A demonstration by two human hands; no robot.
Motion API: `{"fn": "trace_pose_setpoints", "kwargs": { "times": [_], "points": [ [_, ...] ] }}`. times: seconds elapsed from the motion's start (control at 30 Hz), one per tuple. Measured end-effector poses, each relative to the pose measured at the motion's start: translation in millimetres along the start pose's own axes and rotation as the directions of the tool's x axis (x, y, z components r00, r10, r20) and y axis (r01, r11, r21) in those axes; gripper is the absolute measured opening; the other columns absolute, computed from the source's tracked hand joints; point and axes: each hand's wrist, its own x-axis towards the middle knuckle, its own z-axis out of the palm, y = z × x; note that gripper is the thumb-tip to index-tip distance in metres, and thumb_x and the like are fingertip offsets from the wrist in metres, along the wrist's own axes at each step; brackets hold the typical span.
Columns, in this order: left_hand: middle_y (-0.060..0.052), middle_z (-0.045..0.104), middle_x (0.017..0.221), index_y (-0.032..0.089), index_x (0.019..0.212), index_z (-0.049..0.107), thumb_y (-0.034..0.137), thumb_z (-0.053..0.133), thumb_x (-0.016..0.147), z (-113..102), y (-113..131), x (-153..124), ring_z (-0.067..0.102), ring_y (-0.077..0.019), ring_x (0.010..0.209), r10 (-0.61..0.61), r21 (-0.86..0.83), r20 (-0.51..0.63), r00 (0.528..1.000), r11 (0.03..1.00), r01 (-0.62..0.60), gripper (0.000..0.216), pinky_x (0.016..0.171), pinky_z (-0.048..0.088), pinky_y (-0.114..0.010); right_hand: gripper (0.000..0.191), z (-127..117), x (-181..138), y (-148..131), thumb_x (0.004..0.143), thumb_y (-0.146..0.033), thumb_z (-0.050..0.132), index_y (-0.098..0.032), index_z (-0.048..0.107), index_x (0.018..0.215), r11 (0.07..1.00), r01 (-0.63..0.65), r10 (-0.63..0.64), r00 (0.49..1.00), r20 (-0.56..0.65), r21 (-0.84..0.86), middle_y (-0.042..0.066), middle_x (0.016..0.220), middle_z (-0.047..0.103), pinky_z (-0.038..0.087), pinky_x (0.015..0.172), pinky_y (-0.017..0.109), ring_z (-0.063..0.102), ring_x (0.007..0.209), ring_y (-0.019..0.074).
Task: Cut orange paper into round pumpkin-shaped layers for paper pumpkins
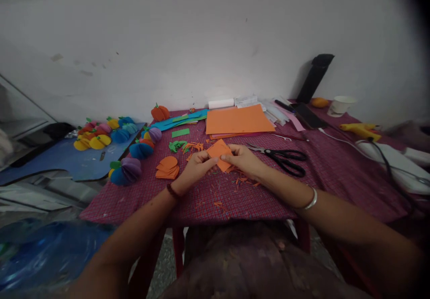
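Note:
Between my two hands is a small square of orange paper (220,150), turned with a corner upward; whether it is one sheet or several I cannot tell. My left hand (200,164) pinches its left side, thumb on top. The right side is gripped by my right hand (244,159), its thumb also on the paper. Black-handled scissors (280,155) lie just beyond the right hand. Cut orange paper rounds (167,168) are piled left of my left hand. Orange scraps (194,147) and green paper pieces (177,146) lie close by.
Orange sheets (239,120) lie at the back of the cloth-covered table (201,205). Colourful paper pumpkins (126,172) stand at left, more on a blue board (60,158). To the right are a phone (307,116), a paper cup (340,106) and a yellow glue gun (360,130) with cables.

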Motion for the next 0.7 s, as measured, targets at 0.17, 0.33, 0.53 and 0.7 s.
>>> {"fn": "trace_pose_setpoints", "kwargs": {
  "times": [0.17, 0.33, 0.53, 0.7],
  "points": [
    [0.003, 0.055, 0.056, 0.013, 0.069, 0.062, 0.038, 0.076, 0.064, 3, 14, 15, 0.042, -0.0062, 0.048, -0.012, -0.128, 0.076, 0.997, 0.992, 0.022, 0.030, 0.049, 0.033, -0.022, 0.023, -6, 0, -11, 0.068, -0.031, 0.070, -0.015, 0.063, 0.084, 0.988, 0.092, -0.096, 0.995, -0.028, -0.121, 0.000, 0.076, 0.063, 0.046, 0.058, 0.025, 0.056, 0.064, 0.0125],
    [-0.001, 0.059, 0.057, 0.013, 0.062, 0.060, 0.039, 0.075, 0.066, 19, 26, 24, 0.049, -0.0083, 0.050, -0.119, -0.222, 0.080, 0.990, 0.966, 0.134, 0.031, 0.053, 0.037, -0.023, 0.021, -19, 0, -22, 0.067, -0.029, 0.070, -0.015, 0.063, 0.081, 0.977, 0.185, -0.193, 0.979, -0.072, -0.103, -0.002, 0.074, 0.063, 0.045, 0.062, 0.024, 0.056, 0.064, 0.0119],
    [0.000, 0.060, 0.058, 0.013, 0.060, 0.060, 0.032, 0.075, 0.065, 38, 26, 26, 0.048, -0.0082, 0.051, -0.005, -0.246, -0.067, 0.998, 0.969, -0.012, 0.025, 0.053, 0.036, -0.023, 0.029, -29, 4, -18, 0.070, -0.042, 0.072, -0.015, 0.065, 0.080, 0.983, 0.160, -0.150, 0.982, -0.116, 0.086, -0.002, 0.068, 0.063, 0.045, 0.061, 0.024, 0.054, 0.059, 0.0109],
    [0.002, 0.058, 0.054, 0.013, 0.061, 0.063, 0.030, 0.076, 0.063, 39, 25, 26, 0.047, -0.0084, 0.049, 0.041, -0.212, -0.196, 0.980, 0.974, -0.083, 0.021, 0.051, 0.035, -0.021, 0.038, -31, 7, -10, 0.078, -0.054, 0.063, -0.016, 0.064, 0.076, 0.971, 0.171, -0.148, 0.979, -0.142, 0.164, -0.001, 0.064, 0.061, 0.044, 0.061, 0.025, 0.053, 0.057, 0.0116]
  ]
}}
